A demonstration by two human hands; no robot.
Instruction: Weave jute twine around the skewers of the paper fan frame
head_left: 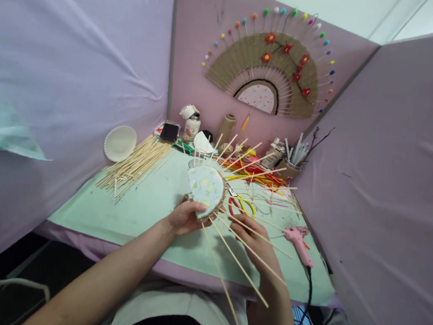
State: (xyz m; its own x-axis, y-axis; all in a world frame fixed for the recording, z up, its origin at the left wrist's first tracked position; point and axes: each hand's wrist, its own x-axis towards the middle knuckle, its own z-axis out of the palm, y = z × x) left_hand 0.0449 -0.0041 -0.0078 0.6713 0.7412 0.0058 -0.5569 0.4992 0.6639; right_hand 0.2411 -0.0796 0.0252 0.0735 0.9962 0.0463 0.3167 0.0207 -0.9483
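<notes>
A half-round floral piece [206,188] with thin sticks [238,262] fanned out around its curved edge is held above the table [134,221] by the left hand [188,218], its fingers closed on the lower edge, thumb on top. The right hand [250,234] is placed among the lower sticks, fingers bent; whether a stick is gripped cannot be clearly told. Scissors [248,206] are seen just beyond it, and a pink glue gun [300,246] is laid to the right.
</notes>
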